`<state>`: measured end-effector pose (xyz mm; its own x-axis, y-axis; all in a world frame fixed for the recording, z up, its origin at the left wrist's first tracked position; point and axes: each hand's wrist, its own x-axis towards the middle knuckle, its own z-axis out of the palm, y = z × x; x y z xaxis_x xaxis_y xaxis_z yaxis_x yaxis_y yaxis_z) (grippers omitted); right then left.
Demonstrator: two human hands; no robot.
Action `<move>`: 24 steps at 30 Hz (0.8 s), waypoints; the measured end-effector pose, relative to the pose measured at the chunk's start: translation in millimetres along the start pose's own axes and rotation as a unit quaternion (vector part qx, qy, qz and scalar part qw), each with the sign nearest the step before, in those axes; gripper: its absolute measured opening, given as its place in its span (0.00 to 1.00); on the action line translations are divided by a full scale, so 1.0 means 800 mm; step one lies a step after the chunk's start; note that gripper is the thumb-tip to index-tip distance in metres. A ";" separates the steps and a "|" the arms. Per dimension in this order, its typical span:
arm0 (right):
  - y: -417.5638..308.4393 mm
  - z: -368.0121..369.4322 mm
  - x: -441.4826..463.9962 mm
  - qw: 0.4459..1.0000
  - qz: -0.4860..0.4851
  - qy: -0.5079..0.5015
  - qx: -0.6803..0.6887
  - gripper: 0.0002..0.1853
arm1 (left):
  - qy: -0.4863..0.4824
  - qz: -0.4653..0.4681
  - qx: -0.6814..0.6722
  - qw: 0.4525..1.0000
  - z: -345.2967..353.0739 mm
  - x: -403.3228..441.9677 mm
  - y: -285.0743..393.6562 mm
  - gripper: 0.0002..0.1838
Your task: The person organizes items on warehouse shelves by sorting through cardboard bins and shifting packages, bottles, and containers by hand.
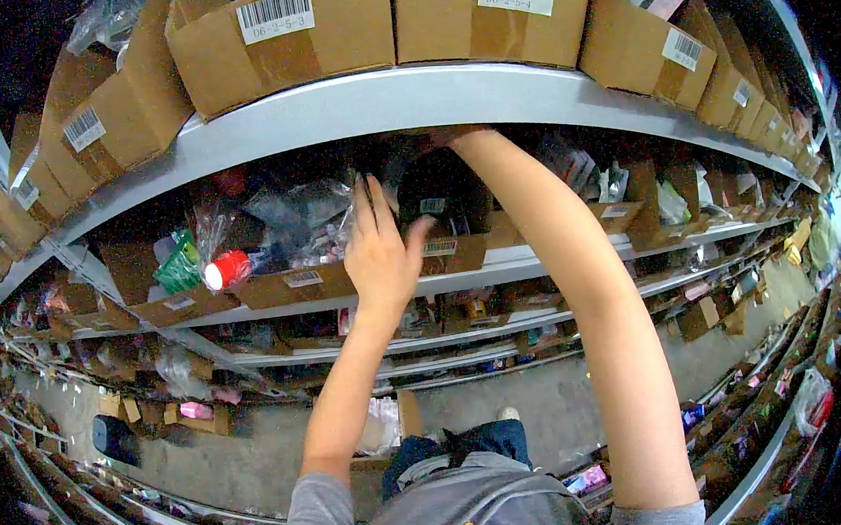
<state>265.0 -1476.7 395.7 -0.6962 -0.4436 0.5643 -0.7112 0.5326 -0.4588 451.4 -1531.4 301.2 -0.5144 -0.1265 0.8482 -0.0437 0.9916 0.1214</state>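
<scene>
My left hand [381,251] is raised at the front of a middle shelf, fingers stretched and thumb apart, beside clear plastic packaging [310,217]. Right of its thumb is the dark opening of a cardboard box with a barcode label [439,248] on its front. My right arm [575,242] reaches up under the white shelf beam [448,97]; the right hand is mostly hidden in shadow there, so its fingers and anything they hold cannot be made out.
Labelled cardboard boxes [327,35] line the upper shelf. A red-capped item [227,270] and a green packet [179,264] sit at the left of the middle shelf. Lower shelves hold more boxes. A box of packets [383,426] stands on the floor near my feet.
</scene>
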 end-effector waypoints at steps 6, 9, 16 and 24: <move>0.011 -0.010 -0.009 1.000 0.013 0.011 -0.018 0.21 | -0.035 -0.104 -0.087 0.990 0.000 0.001 0.002 0.32; 0.008 -0.002 -0.022 0.999 0.010 0.002 -0.045 0.21 | 0.067 -0.076 -0.086 0.991 0.008 0.000 0.000 0.32; -0.008 0.020 -0.030 0.995 0.005 -0.013 -0.101 0.20 | 0.041 -0.005 0.052 0.998 0.012 -0.002 -0.005 0.30; -0.002 0.013 -0.011 0.997 0.017 0.002 -0.075 0.19 | 0.039 0.000 0.028 0.999 0.014 -0.007 -0.009 0.26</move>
<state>271.6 -1481.5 384.3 -0.7194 -0.4202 0.5531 -0.6642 0.6491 -0.3708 445.0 -1537.5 289.7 -0.4457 -0.1253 0.8864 -0.0931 0.9913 0.0933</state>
